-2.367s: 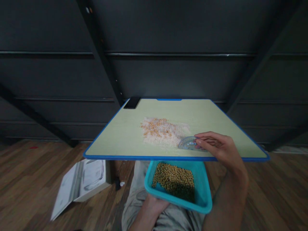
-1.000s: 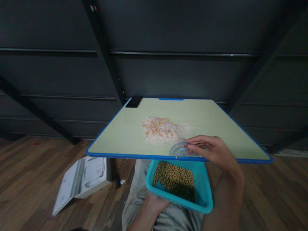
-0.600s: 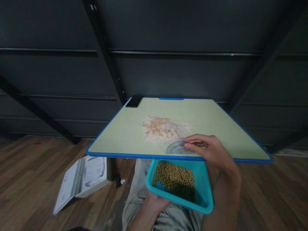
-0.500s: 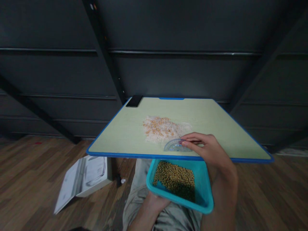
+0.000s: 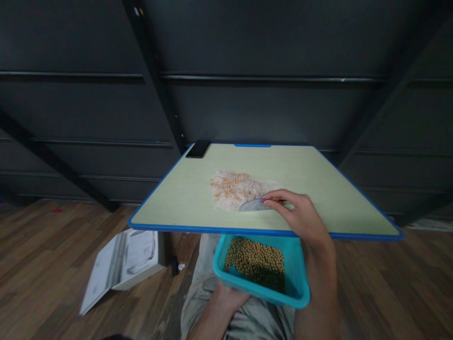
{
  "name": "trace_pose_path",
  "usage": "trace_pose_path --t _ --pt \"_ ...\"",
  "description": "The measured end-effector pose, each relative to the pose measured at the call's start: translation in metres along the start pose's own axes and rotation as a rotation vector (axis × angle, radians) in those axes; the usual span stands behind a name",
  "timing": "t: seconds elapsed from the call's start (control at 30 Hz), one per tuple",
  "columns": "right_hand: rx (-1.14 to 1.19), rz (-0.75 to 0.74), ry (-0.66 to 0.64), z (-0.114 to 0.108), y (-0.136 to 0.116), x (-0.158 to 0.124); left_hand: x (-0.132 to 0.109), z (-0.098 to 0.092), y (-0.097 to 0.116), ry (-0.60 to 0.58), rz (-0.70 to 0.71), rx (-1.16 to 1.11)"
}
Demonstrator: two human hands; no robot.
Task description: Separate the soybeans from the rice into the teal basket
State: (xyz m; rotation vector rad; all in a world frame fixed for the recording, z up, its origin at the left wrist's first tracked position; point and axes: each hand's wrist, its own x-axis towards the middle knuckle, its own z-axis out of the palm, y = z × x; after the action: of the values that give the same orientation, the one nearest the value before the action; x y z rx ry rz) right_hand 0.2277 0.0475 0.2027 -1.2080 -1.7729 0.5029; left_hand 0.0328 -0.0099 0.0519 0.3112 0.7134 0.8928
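Between the thumb and fingers of my right hand (image 5: pixel 292 208) is a clear plastic protractor (image 5: pixel 252 205). Its curved edge lies against the near side of a pile of white grains, perhaps rice, mixed with yellow-orange kernels (image 5: pixel 231 186) on the pale green table (image 5: pixel 170 203). My left hand (image 5: pixel 231 295) is closed on the underside of a turquoise plastic basket (image 5: pixel 297 274), just below the table's near edge; its fingers are mostly hidden. Inside the basket lies a layer of round tan beans (image 5: pixel 260 259), darker toward the near side.
A black phone (image 5: pixel 198 149) lies at the table's far left corner. On the wooden floor to the left sits an open white box (image 5: pixel 138 259), with a small black object (image 5: pixel 174 266) beside it. A dark panelled wall (image 5: pixel 269 113) stands behind the table.
My right hand has moved the protractor slightly away from me and left, up to the pile, tilting it. The basket has shifted slightly left in my left hand.
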Motion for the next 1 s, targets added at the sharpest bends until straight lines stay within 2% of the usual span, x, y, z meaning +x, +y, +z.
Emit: trace_pose_path --t 0.17,0.4,0.6,0.73,0.8,1.0 --pt "0.011 -0.007 0.067 0.002 0.001 0.000 -0.002 0.004 0.003 0.029 -0.012 -0.033" --pt "-0.009 -0.030 0.186 -0.005 0.003 -0.004 -0.004 0.013 0.005 -0.012 -0.022 -0.012" --pt "-0.009 0.011 0.145 -0.006 0.008 -0.003 -0.008 0.021 0.010 -0.054 -0.047 -0.026" --pt "-0.006 0.022 0.115 -0.005 0.008 -0.002 -0.010 0.024 0.012 -0.005 -0.031 -0.024" --pt "-0.001 0.022 0.102 -0.006 0.007 -0.003 -0.009 0.021 0.010 0.003 -0.042 -0.056" --pt "0.010 0.015 0.062 -0.007 0.005 -0.004 -0.002 0.008 0.003 -0.102 -0.056 -0.204"
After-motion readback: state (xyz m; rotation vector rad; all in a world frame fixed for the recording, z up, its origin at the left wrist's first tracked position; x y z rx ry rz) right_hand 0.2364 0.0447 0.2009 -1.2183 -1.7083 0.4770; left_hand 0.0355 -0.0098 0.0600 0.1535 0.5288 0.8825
